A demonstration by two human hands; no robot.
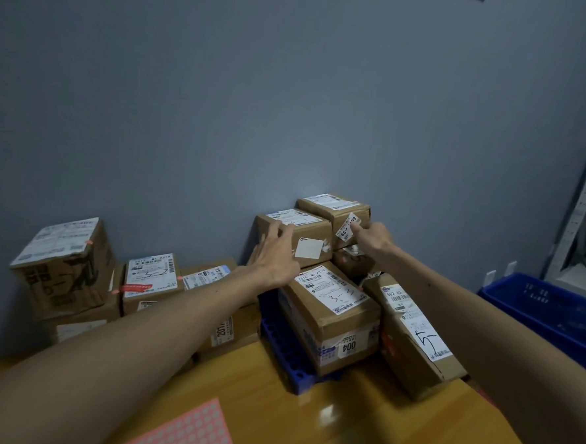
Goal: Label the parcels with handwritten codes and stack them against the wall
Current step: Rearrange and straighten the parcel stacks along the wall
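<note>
Brown-boxed, seemingly midway: steadying the small brown cardboard parcel (313, 231) atop the stack against the grey wall (222, 114) with the left hand (277, 258) and its wide-spread fingers (274, 229), reaching the right hand (376, 239), finger state unclear, to the neighbouring box (333, 209) and its white label (348, 227), above already pen-coded boxes (332, 293).

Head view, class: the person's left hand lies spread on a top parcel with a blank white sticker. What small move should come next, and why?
Probably curl the left hand round that parcel and draw it over to the table for writing: its white sticker looks blank, while the lower parcel already bears a handwritten code. The right hand only touches the rear parcel.
</note>
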